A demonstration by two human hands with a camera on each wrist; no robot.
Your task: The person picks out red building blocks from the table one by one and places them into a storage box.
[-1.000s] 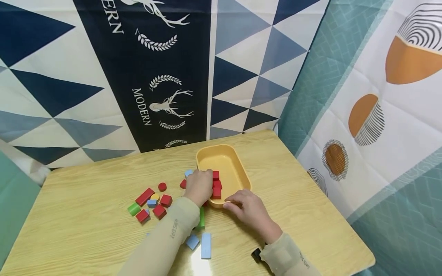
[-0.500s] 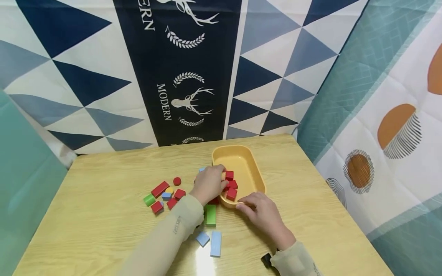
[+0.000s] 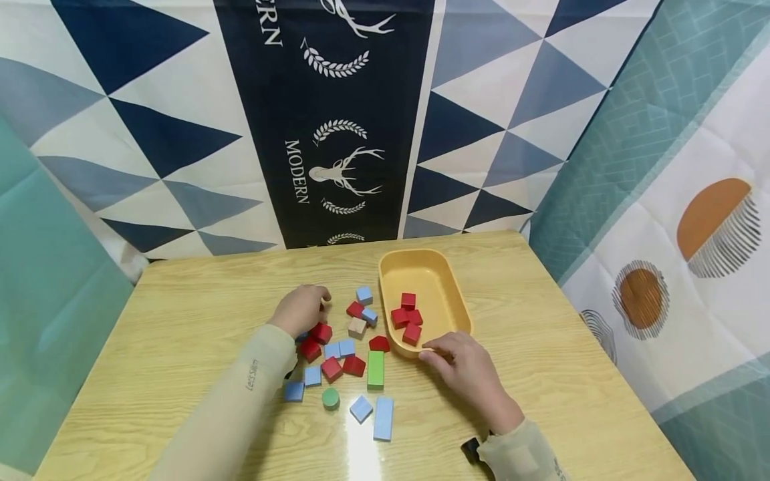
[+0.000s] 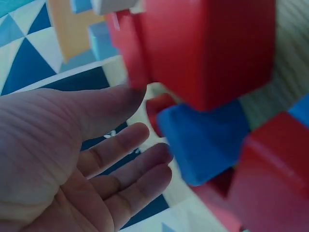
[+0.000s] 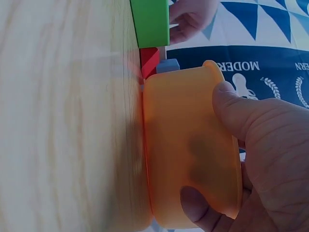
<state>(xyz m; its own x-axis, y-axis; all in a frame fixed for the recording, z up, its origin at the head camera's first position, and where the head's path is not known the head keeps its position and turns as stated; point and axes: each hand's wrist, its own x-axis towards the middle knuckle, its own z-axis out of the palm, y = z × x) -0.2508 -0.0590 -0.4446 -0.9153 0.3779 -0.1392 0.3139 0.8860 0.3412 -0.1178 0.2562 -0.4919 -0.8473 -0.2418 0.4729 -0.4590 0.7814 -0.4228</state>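
My left hand (image 3: 298,311) is low over the left part of a spread of wooden blocks. Its fingers are relaxed in the left wrist view, with the thumb beside a red block (image 4: 212,48) and the fingertips close to a blue block (image 4: 205,140). Part of a red block shows under the fingertips in the head view. With thumb and fingers, my right hand (image 3: 468,371) grips the near rim of a yellow plastic tray (image 3: 445,280). Several red cubes (image 3: 412,334) lie inside, toward the tray's left side.
Between the hands lie several blue and red blocks (image 3: 353,365), a plain wood block (image 3: 357,327) and a green rectangular block (image 3: 375,369). Nearer me are a green cylinder (image 3: 330,399) and a long blue block (image 3: 383,419). A patterned cloth wall (image 3: 337,133) stands behind the table.
My left hand has moved from the tray's left side leftward over the loose blocks, uncovering those beside the tray. My right hand stays at the rim. The head view has shifted.
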